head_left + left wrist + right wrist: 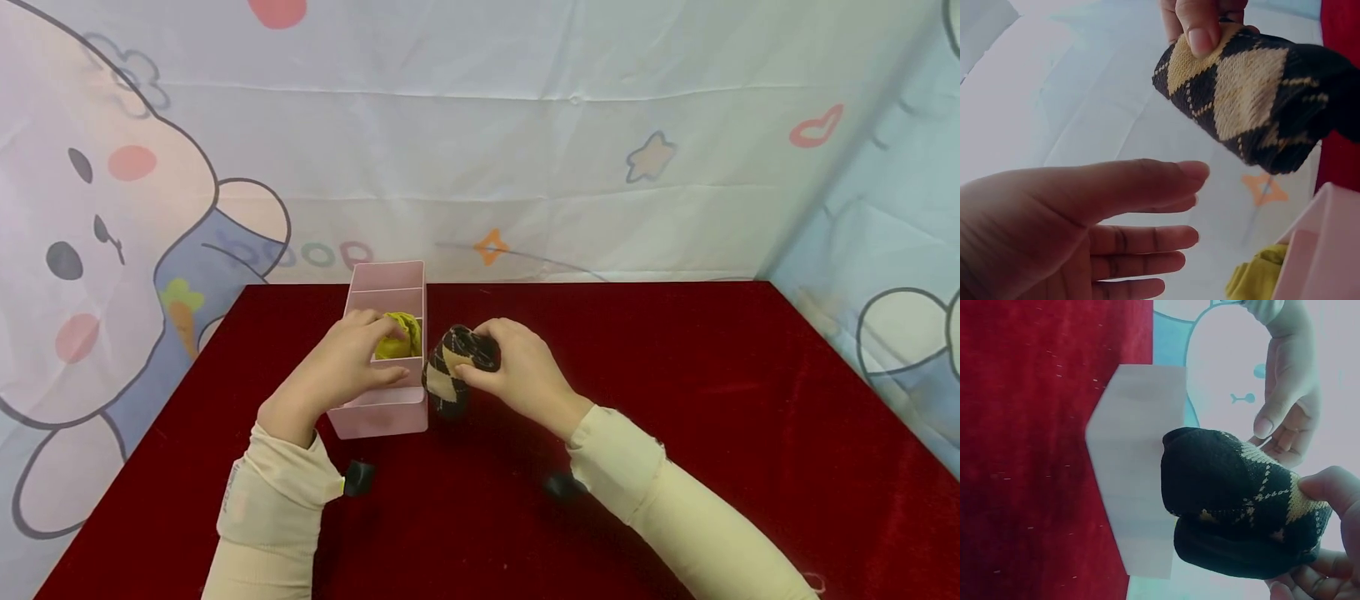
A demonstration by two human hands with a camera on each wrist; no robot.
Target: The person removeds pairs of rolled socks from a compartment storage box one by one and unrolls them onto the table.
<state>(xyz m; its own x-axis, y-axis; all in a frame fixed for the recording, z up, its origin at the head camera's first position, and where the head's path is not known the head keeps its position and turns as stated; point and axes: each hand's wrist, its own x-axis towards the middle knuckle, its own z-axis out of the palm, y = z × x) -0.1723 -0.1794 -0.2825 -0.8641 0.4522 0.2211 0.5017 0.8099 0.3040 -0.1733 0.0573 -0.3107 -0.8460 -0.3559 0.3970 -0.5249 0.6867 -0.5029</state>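
Observation:
A pink divided box (378,412) stands on the red table, with a yellow sock (403,335) bundled in its middle compartment. My left hand (390,350) hovers over the box with straight, spread fingers (1147,250) and holds nothing. My right hand (476,358) grips a rolled black-and-tan argyle sock (452,371) just right of the box, a little above the table. In the left wrist view the argyle sock (1254,94) hangs above my open palm, beside the box wall (1325,250) and the yellow sock (1257,278). The right wrist view shows the argyle sock (1235,500) before the box (1138,475).
The red velvet cloth (712,400) covers the whole table, with wide bare room to the right and front. A cartoon-printed fabric backdrop (525,150) closes the back and both sides. The box's far compartment (387,277) looks empty.

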